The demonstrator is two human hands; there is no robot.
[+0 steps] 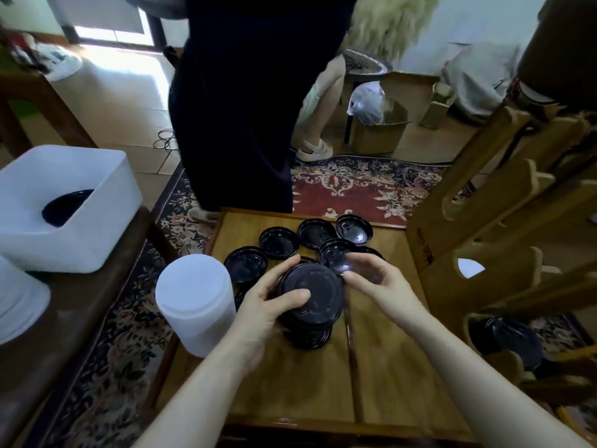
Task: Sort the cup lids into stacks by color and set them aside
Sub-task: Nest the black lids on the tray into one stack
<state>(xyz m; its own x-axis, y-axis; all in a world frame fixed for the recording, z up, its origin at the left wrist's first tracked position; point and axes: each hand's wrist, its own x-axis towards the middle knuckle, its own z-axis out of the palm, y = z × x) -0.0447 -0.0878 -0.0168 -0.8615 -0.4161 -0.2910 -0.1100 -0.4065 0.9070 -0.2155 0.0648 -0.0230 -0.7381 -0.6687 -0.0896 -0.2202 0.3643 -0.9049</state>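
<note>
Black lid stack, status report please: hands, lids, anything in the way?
Left hand grips black lid stack. Right hand open beside it. Loose black lids still unsorted. White stack close at left.

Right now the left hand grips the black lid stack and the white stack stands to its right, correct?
Not quite. The left hand does grip the black lid stack, but the head view shows the white stack to its left, not its right.

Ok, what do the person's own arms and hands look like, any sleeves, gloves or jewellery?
Both forearms are bare up to the frame's edge, with no sleeves in view. The left hand and right hand wear no gloves; no rings, watch or bracelets show.
</note>
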